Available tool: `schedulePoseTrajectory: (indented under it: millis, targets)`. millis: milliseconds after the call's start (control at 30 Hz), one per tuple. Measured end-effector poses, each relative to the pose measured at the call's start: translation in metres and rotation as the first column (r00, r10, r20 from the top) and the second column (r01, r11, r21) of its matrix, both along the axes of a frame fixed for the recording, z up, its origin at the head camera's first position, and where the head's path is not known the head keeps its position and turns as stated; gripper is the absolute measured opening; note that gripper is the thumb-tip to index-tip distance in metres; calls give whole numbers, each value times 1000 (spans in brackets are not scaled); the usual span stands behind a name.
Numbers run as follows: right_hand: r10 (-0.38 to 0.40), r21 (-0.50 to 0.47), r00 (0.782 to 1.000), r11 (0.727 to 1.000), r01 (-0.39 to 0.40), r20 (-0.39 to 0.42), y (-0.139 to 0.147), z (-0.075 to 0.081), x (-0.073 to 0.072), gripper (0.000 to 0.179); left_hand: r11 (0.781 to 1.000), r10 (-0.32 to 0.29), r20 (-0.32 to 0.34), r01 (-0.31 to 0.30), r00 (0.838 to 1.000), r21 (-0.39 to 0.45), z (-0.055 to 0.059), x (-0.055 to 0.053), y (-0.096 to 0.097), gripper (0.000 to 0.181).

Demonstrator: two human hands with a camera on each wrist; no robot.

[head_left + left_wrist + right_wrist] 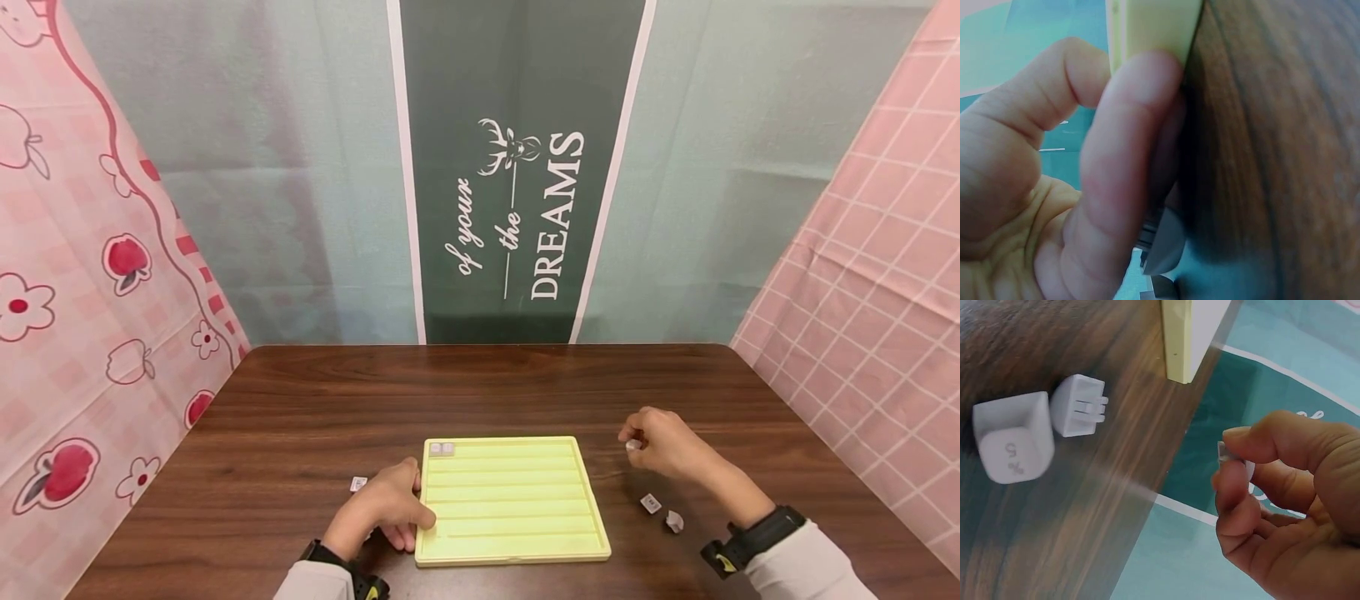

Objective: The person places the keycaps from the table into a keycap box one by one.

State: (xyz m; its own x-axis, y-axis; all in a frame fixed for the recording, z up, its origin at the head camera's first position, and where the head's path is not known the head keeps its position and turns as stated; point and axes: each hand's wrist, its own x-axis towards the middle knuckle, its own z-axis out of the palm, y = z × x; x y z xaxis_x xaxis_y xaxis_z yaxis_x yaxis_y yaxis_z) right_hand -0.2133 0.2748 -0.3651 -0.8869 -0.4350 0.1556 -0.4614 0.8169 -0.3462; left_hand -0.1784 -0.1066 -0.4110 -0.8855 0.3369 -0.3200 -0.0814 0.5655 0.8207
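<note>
Tray (517,504): pale yellow throughout, ridges included. Keys (1015,440): white to light grey; one key bears the characters "5" and "%" in grey. Tabletop (337,392): dark brown, with darker streaks in a wood-grain pattern. Back curtain (247,167): pale blue-green on both sides, with a dark green centre band (510,58) edged by white stripes (407,167). The band carries white lettering (557,217) and a white deer head (519,148). Left curtain (56,225): pink with pale checks, red apples (127,258), white flowers (33,308) with red centres and a dark red wavy line. Right curtain (885,267): pink, with a white grid. Wristbands (776,529): black with yellow marks. Sleeves (806,567): white.
</note>
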Motion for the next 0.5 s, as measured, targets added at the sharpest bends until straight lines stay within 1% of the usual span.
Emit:
schedulePoseTrajectory:
  millis: [67,133,267,333,400,500]
  targets:
    - [10,-21,1000,1000,-10,16,1,3,0,16,1000,1,3,-1,1000,8,0,0,0,35]
    - [27,-61,999,998,-24,42,1,6,0,17,1000,2,6,-2,1000,12,0,0,0,35]
    - [36,-176,991,984,-13,132,1,8,0,20,1000,3,10,-3,1000,8,-1,-1,0,35]
    - [45,-243,984,970,-2,173,1,7,-1,20,1000,3,13,-3,1000,6,-1,-1,0,35]
    - [61,-302,979,953,0,193,1,4,-1,20,1000,3,14,-3,1000,5,-1,-1,0,36]
    - [66,-396,970,918,33,233,0,-1,0,20,1000,2,17,-2,1000,6,-1,-2,0,35]
